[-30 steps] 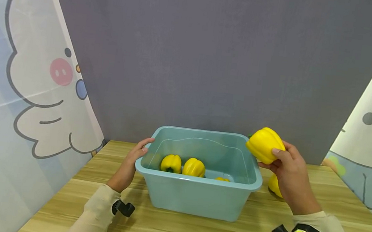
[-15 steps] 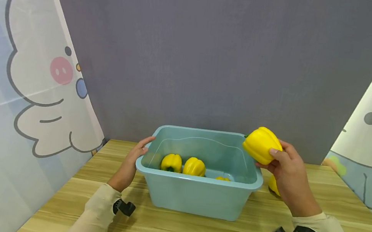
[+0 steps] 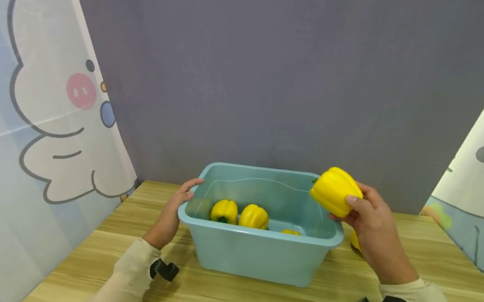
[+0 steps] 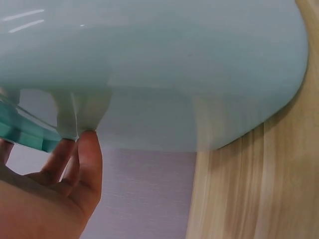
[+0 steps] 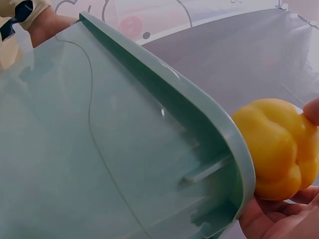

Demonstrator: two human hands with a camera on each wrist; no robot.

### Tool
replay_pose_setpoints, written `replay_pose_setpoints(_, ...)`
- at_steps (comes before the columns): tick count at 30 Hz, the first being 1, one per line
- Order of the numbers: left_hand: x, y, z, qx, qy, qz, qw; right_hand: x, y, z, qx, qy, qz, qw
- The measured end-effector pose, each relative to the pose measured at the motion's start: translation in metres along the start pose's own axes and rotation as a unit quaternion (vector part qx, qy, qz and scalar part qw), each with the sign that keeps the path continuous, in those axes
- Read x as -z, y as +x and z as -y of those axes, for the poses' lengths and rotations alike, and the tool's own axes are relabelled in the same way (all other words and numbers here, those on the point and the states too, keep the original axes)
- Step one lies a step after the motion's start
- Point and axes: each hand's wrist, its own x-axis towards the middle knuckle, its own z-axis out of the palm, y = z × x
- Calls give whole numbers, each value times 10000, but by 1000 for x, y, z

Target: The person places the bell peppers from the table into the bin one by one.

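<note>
In the head view, my right hand (image 3: 373,227) grips a yellow bell pepper (image 3: 334,191), tilted with its green stem pointing left, above the right rim of a blue-green plastic bin (image 3: 256,253). From the right wrist, the pepper (image 5: 274,149) appears just beyond the bin's rim (image 5: 199,97), pinched between thumb and fingers. My left hand (image 3: 171,213) holds the bin's left rim. Its fingertips (image 4: 89,139) touch the bin's side in the left wrist view. Inside lie a yellow pepper (image 3: 224,211), another pepper (image 3: 254,217) and a mostly hidden yellow piece (image 3: 291,232).
Another yellow pepper (image 3: 355,241) lies on the wooden table (image 3: 223,300) right of the bin, partly behind my right hand. A grey cloth backdrop (image 3: 278,75) rises behind the table. Cartoon-printed curtains (image 3: 49,97) flank both sides.
My right hand has carried the bell pepper slightly left, further over the bin's right rim. The left hand keeps its place on the bin, and the peppers inside have not moved.
</note>
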Motion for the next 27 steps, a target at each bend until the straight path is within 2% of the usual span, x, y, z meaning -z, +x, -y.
replay_pose_setpoints(7, -2, 0, 1, -20, -108, 3, 9999, 0, -1, -2, -100, -339, -33, 9994)
replay_pose_setpoints(13, -1, 1, 2, -78, -268, 72, 9996, -1, 0, -1, -152, -871, 9, 9961)
replay_pose_setpoints(17, -3, 0, 1, -98, -335, 40, 9994, -1, 0, 2, -155, -1405, 120, 9899)
replay_pose_setpoints(22, -5, 0, 1, -139, -350, 82, 9993, 1, 0, 6, -140, -2097, 294, 9772)
replay_pose_setpoints(27, -3, -1, 2, -174, -267, 38, 9995, -1, 2, 12, -394, -2390, 410, 9694)
